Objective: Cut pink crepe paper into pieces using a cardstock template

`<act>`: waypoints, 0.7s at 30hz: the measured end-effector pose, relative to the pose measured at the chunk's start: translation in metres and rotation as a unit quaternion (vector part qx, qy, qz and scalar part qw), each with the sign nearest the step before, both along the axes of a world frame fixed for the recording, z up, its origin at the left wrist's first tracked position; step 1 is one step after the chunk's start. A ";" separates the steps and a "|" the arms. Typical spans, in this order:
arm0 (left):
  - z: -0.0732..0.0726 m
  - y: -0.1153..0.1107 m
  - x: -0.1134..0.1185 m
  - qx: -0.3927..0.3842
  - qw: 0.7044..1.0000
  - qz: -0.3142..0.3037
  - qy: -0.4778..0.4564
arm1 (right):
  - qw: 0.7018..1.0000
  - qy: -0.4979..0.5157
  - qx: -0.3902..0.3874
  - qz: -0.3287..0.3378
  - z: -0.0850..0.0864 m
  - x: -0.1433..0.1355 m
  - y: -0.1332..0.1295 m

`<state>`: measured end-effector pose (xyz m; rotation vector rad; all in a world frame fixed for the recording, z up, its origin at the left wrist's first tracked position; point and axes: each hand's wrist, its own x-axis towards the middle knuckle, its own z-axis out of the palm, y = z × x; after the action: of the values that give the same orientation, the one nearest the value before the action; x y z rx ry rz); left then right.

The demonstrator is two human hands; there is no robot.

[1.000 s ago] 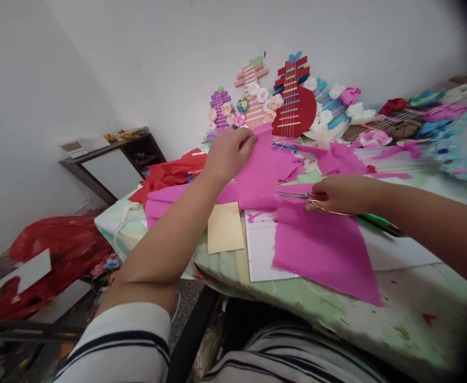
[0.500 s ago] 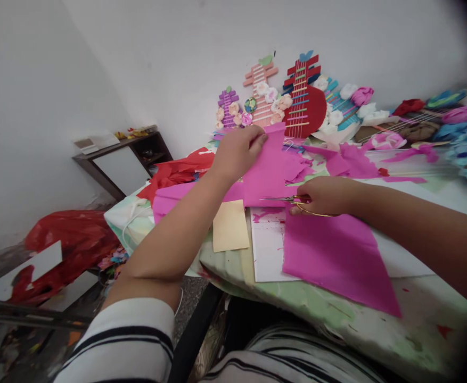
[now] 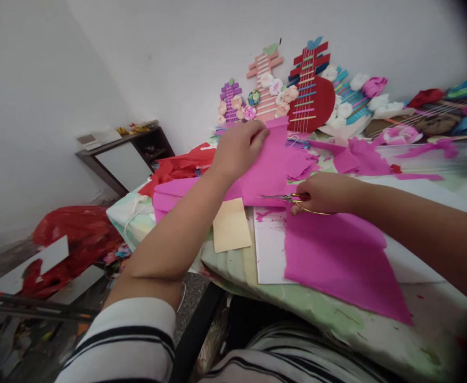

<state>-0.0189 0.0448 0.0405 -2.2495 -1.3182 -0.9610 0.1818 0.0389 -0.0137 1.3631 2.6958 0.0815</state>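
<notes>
Pinched at the top of a bright pink sheet of crepe paper (image 3: pixel 267 170) are the closed fingers of my left hand (image 3: pixel 243 143). My right hand (image 3: pixel 323 194) grips gold-handled scissors (image 3: pixel 297 198), whose thin blades point left across the sheet's lower edge. Another, larger pink piece (image 3: pixel 337 260) lies under my right hand, partly over a white board (image 3: pixel 271 255). A pale yellow paper square (image 3: pixel 232 226) sits beside the board. Whether the blades are cutting into the paper I cannot tell.
Stringed, guitar-shaped crafts (image 3: pixel 311 101) with paper flowers lean on the wall. Pink scraps (image 3: pixel 361 157) and red crepe paper (image 3: pixel 181 167) lie about the cloth-covered table (image 3: pixel 233 271). A dark cabinet (image 3: pixel 125 159) stands left, with a red plastic bag (image 3: pixel 85 229) low beside it.
The view has shifted slightly, so the crafts at the back sit a little higher and further right. Both hands keep nearly the same place on the pink paper and scissors.
</notes>
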 end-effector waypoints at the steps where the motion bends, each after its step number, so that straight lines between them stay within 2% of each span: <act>1: -0.001 0.000 0.000 -0.003 1.000 0.000 -0.003 | 1.000 0.000 0.001 0.000 0.000 0.000 0.000; 10: -0.002 0.002 -0.002 0.005 1.000 0.001 -0.015 | 1.000 -0.020 0.012 0.018 0.003 -0.005 -0.002; 21: 0.003 -0.001 -0.004 -0.009 1.000 0.000 -0.014 | 1.000 -0.011 -0.020 0.017 0.004 -0.006 -0.002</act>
<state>-0.0224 0.0434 0.0435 -2.2580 -1.3434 -0.9883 0.1756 0.0370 -0.0102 1.2980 2.6887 0.0445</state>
